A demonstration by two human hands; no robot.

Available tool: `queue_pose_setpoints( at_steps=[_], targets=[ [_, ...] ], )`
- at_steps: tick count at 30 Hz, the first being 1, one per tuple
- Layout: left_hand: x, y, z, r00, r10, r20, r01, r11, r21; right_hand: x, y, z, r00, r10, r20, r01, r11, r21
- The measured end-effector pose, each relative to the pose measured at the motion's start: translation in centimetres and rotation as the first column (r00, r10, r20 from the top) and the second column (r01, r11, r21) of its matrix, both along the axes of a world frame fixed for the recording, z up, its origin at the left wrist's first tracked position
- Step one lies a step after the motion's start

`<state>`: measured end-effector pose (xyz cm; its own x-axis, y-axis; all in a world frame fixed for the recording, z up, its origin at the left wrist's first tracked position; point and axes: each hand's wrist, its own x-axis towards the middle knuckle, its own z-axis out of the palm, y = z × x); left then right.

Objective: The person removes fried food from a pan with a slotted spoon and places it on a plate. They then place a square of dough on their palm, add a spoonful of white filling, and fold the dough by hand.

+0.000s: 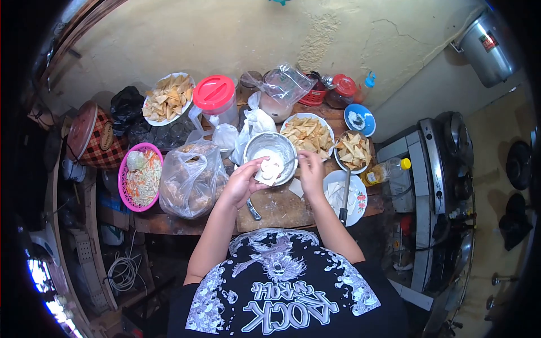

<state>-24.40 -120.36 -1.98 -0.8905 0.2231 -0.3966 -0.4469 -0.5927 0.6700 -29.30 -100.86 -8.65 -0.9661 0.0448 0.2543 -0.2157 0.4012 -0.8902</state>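
My left hand pinches a small pale square wrapper, held over the near rim of a metal bowl. White paste sits on the wrapper. The bowl is smeared inside with white paste. My right hand, at the bowl's right side, is closed on a thin spoon whose tip lies near the paste. Between my arms a wooden board carries a loose wrapper and a knife. A floral plate of wrappers stands right of my right hand.
Folded triangles fill a white plate, a pan and a back-left plate. At left are a plastic bag and pink basket. A long knife, oil bottle and stove stand right.
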Motion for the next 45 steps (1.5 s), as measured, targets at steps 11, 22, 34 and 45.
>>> queue_pose_setpoints(
  at_steps=[11,22,34,45],
  targets=[
    [0.2,0.6,1.6,0.959,-0.251,-0.128,0.2,0.926,-0.322,1.0,-1.8,5.5,0.708,0.601,0.371,-0.295,0.729,-0.617],
    [2.4,0.7,4.2,0.524,-0.648,-0.553,-0.672,0.085,-0.736,2.1,-0.9,8.2,0.751,0.503,0.427,-0.045,0.684,-0.728],
    [1.7,0.5,3.2,0.223,-0.734,-0.641,-0.827,0.206,-0.523,2.5,-1.0,9.3,0.709,0.56,0.428,-0.006,0.612,-0.791],
    [1.0,2.0,6.3,0.324,-0.553,-0.768,-0.734,0.365,-0.573,4.1,-0.4,11.9,0.743,0.587,0.32,-0.194,0.648,-0.737]
  ],
)
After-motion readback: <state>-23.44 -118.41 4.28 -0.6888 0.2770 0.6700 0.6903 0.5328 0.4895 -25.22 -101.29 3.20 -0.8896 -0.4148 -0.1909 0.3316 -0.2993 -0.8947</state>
